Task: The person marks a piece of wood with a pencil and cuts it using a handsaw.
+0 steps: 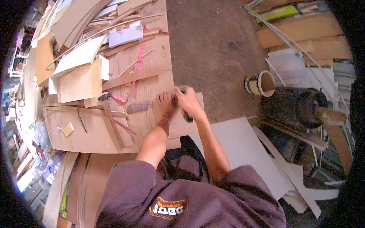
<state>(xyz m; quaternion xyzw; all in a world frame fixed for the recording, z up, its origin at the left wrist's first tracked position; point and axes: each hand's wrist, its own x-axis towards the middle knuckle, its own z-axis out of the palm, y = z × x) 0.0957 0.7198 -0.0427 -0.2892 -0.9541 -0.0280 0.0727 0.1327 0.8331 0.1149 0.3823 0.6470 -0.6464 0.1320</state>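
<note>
My left hand (pixel 165 104) lies flat on a pale plywood board (pixel 148 125), fingers spread toward the far side. Close beside it, my right hand (pixel 187 102) is closed around a dark tool with green parts (pixel 188 116). Fingers and blur hide most of that tool, so its kind is unclear. Left of my left hand sits a small purplish-grey block (pixel 138 106). Further left, a hammer (pixel 105 96) with a black head lies on the wood. A pink measuring tape (pixel 141 57) winds over the sheet near a brown wood strip (pixel 131 78).
Wood offcuts and panels (pixel 81 79) pile up at the far left. On the brown floor (pixel 213 49) stands an open paint bucket (pixel 262 84), near a black cylinder (pixel 292 106). A white panel (pixel 239 148) lies right of my arms. Long boards (pixel 300 34) are stacked at the far right.
</note>
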